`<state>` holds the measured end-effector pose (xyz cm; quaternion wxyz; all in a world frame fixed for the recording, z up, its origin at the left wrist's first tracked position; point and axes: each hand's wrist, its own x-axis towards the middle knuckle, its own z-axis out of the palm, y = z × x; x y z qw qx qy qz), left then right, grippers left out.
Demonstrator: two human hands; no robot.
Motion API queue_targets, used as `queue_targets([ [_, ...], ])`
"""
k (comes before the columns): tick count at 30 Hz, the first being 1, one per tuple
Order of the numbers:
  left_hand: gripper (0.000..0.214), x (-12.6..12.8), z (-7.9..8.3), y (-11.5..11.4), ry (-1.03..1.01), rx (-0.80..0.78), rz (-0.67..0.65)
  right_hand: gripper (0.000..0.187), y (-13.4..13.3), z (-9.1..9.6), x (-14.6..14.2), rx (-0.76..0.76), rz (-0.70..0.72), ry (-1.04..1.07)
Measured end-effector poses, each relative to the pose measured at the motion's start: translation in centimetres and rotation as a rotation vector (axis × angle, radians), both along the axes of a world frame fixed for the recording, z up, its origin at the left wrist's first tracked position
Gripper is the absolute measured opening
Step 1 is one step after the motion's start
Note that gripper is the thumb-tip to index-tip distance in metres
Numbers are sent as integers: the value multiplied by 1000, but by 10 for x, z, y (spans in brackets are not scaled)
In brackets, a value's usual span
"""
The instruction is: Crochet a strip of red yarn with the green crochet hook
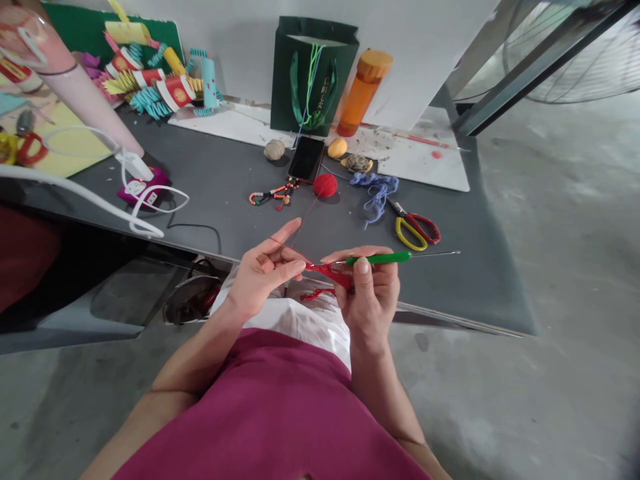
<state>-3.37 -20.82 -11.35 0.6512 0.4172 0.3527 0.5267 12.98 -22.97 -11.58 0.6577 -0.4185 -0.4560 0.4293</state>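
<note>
My right hand [371, 290] is closed on the green handle of a crochet hook [385, 258], whose thin metal shafts stick out at both ends. Its left tip meets a small piece of red crochet work [334, 272] between my hands. With thumb and fingers my left hand [265, 270] pinches the left end of that work, its index finger raised under the red yarn. The strand runs up to a red yarn ball [325, 186] on the table. A tail of red crochet [318, 294] hangs below, over my lap.
Scissors [417, 230] and tangled blue yarn [375, 191] lie to the right. A phone [307, 159] with a beaded strap is behind the red ball. Farther back stand a green paper bag [313, 77] and an orange bottle [364, 93]. A purple power adapter [144, 187] with white cables sits left.
</note>
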Motion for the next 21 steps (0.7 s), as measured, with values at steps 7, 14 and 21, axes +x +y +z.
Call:
queue_targets([
  [7,59,-2,-1,-1,2,-10,3,20,-2,-2,3,56,1,-32],
  [14,72,-4,2,-2,39,-8,-41,17,-2,-2,3,67,-3,-20],
  [21,74,-4,2,-2,118,28,-34,15,-3,-4,3,84,11,36],
])
